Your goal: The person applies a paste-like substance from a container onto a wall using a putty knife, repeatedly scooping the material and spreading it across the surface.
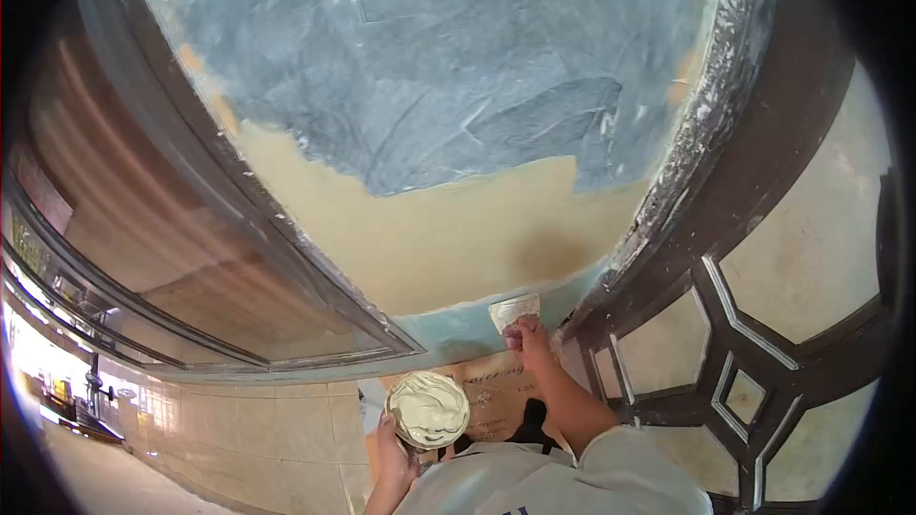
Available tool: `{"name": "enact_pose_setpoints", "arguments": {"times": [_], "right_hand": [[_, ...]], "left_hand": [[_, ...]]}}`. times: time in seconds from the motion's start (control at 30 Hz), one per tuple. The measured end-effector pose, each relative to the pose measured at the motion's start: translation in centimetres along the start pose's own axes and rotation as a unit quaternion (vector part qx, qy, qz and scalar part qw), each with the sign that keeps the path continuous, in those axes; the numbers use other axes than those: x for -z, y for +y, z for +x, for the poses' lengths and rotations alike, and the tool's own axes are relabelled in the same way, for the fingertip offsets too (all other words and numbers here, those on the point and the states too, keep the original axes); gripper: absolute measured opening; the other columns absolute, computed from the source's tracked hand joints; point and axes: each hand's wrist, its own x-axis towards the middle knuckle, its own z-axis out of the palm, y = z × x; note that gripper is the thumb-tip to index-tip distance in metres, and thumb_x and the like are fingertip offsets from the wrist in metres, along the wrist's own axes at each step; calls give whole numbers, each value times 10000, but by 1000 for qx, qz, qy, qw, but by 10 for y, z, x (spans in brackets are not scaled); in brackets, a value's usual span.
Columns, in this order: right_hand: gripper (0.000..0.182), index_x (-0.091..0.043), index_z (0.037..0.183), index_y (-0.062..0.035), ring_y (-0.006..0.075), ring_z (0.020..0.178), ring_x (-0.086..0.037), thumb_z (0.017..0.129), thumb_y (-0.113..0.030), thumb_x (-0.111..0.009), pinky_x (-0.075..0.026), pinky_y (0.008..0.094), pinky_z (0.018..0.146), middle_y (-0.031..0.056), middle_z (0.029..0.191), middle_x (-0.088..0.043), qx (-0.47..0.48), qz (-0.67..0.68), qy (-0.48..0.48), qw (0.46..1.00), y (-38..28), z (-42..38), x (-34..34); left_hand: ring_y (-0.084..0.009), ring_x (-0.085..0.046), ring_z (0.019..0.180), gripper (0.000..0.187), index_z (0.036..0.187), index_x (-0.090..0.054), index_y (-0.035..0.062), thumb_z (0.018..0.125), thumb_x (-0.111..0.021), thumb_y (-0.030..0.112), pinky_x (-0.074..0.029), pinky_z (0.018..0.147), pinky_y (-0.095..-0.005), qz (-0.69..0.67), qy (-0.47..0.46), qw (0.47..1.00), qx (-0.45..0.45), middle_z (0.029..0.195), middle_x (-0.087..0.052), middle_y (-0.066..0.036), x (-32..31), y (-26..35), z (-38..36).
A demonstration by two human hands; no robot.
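Observation:
My left hand [395,450] is wrapped around the lower left side of a round tub [467,422]. Pale cream putty [426,406] fills it, swirled on top. In my right hand [525,331] is a putty knife [514,311], its broad blade smeared with the same pale putty. The blade overlaps the light blue strip [458,322] at the bottom of the wall in this view. Above that strip runs a beige band [448,243], and higher up the wall [401,67] carries a streaky blue-grey coat.
A dark-framed window [172,219] borders the wall on the left, with beige tiles [277,420] below it. To the right stands a dark door [677,372] with pale panels, its frame splashed white. Printed cardboard [491,401] lies on the floor beneath my hands.

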Motion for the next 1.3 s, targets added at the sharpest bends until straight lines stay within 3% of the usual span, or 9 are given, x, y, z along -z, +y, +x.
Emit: {"name": "enact_pose_setpoints", "arguments": {"times": [0.27,0.43,0.5,0.63,0.7,0.77,0.93,1.07,1.3], "right_hand": [[229,-500,1180,-89,179,925,-679,993,-190,-585,-545,275,613,51,1087,-629,153,26,-208,966,-81,-115,-177],[261,-485,1206,-63,171,827,-687,990,-172,-584,-557,282,595,80,1097,-627,222,45,-228,947,-135,-163,-261],[245,-489,1169,-37,168,715,-679,987,-166,-591,-568,290,582,96,1069,-623,243,52,-238,939,-140,-168,-280],[209,-502,1135,-49,159,736,-666,987,-166,-593,-562,290,593,83,1035,-612,245,13,-193,950,-95,-139,-283],[173,-512,1105,-61,156,773,-655,986,-156,-595,-535,284,576,63,977,-606,289,43,-144,945,-43,-105,-262],[140,-510,1084,-85,155,807,-649,987,-143,-594,-508,289,555,50,915,-596,382,-85,-73,918,26,-55,-223],[109,-501,1054,-115,157,792,-643,989,-127,-588,-503,293,545,56,896,-610,90,-8,-116,989,101,-41,-151],[105,-498,1047,-111,163,768,-652,991,-133,-583,-522,296,548,48,909,-622,76,-32,-117,990,65,-94,-179],[158,-492,1045,-70,119,756,-635,979,-161,-604,-515,251,606,44,913,-623,239,-16,-158,958,-58,-168,-294]], "left_hand": [[-263,-548,1245,457,1403,-421,48,1035,-373,314,-476,1024,-413,3,-3,1000,-10,1367,-541,-115,43,19,3],[-253,-519,1282,483,1410,-422,50,1038,-360,350,-435,1072,-407,21,-1,1000,-7,1393,-528,-113,78,27,7],[-236,-586,1185,409,1380,-431,46,1029,-383,250,-512,968,-358,-25,10,1000,-13,1332,-556,-109,87,31,8],[-235,-566,1218,407,1377,-433,39,1031,-388,249,-489,1006,-375,-29,44,999,-8,1337,-551,-110,103,42,7],[-235,-550,1239,408,1372,-435,35,1034,-393,260,-470,1031,-383,-31,51,998,-14,1341,-546,-109,107,48,5],[-248,-535,1260,430,1383,-429,49,1035,-384,297,-465,1042,-405,-18,48,998,-20,1365,-530,-110,120,45,10],[-260,-530,1269,455,1393,-425,62,1036,-378,340,-470,1038,-424,4,21,999,-32,1383,-522,-111,132,50,15],[-237,-553,1228,404,1361,-443,27,1036,-400,264,-469,1023,-380,-45,10,999,-20,1333,-546,-117,131,55,14],[-273,-510,1294,483,1417,-409,35,1035,-367,327,-438,1059,-433,0,-4,999,-34,1400,-517,-132,143,53,20]]}}
